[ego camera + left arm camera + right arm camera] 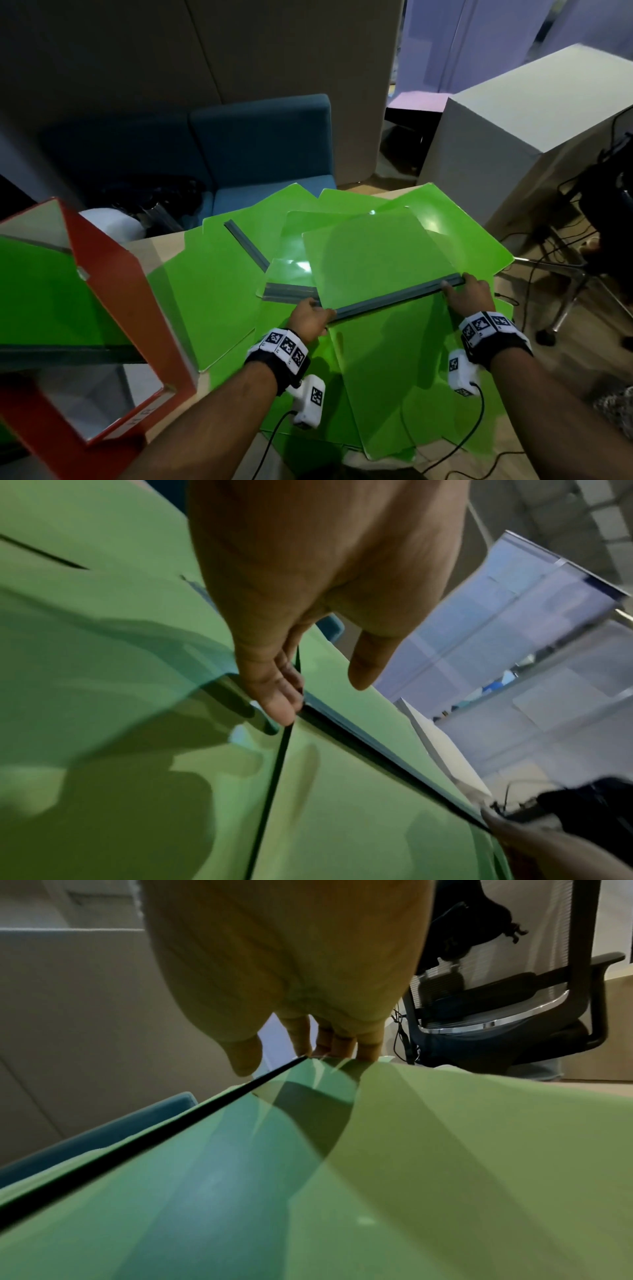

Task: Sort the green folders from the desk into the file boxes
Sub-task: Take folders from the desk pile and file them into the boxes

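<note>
Both hands hold one green folder (376, 263) by its grey spine (394, 301), its far side tilted up over the pile. My left hand (313, 317) pinches the spine's left end, thumb on top (322, 696). The right end is gripped by my right hand (462, 291), with the thumb and fingers closing on the spine's dark edge (171, 1131) in the right wrist view (291, 1058). Several more green folders (222, 291) lie overlapping on the desk. At the left stands a red file box (137, 308) with a green folder (41, 291) in it.
The wooden desk (150, 250) shows between the box and the pile. A blue sofa (267, 144) sits behind the desk, a white cabinet (513, 137) at the right. An office chair (514, 1001) and floor cables (548, 253) are to the right.
</note>
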